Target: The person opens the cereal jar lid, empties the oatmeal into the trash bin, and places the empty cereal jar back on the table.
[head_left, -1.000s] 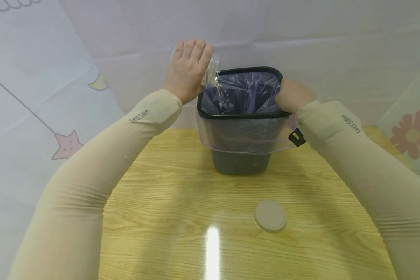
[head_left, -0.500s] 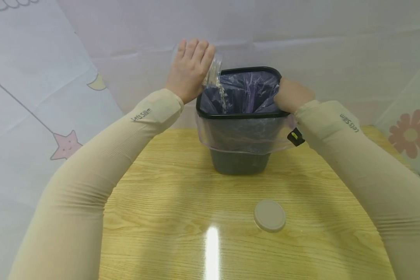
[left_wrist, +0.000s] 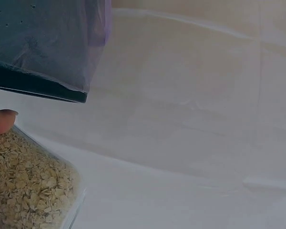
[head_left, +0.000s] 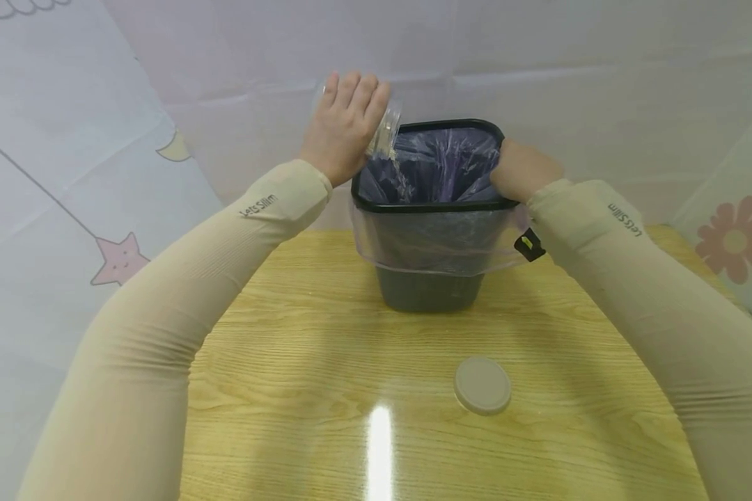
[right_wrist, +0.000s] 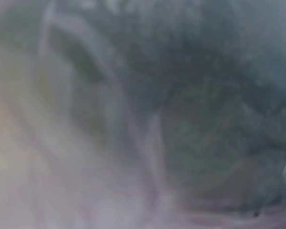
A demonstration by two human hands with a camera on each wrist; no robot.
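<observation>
My left hand point(head_left: 345, 129) grips a clear jar point(head_left: 388, 132) tipped sideways above the left rim of a dark bin point(head_left: 429, 296). Pale oat flakes point(left_wrist: 31, 186) fill much of the jar in the left wrist view, where a thumb presses its side. A thin trickle of flakes falls from its mouth into the purple bag point(head_left: 451, 156) lining the bin. At the bin's right rim, my right hand point(head_left: 526, 170) holds the edge, its fingertips hidden. The right wrist view is blurred by the bag close to the lens.
A round beige lid point(head_left: 482, 385) lies flat on the wooden table point(head_left: 276, 390), in front of the bin. The bag's loose edge hangs around the bin's outside. A printed cloth point(head_left: 570, 62) stands right behind it.
The left hand and jar have shifted slightly right. The stream of oats thickened half a second ago and is thinner now. The right hand and the bin have stayed in place.
</observation>
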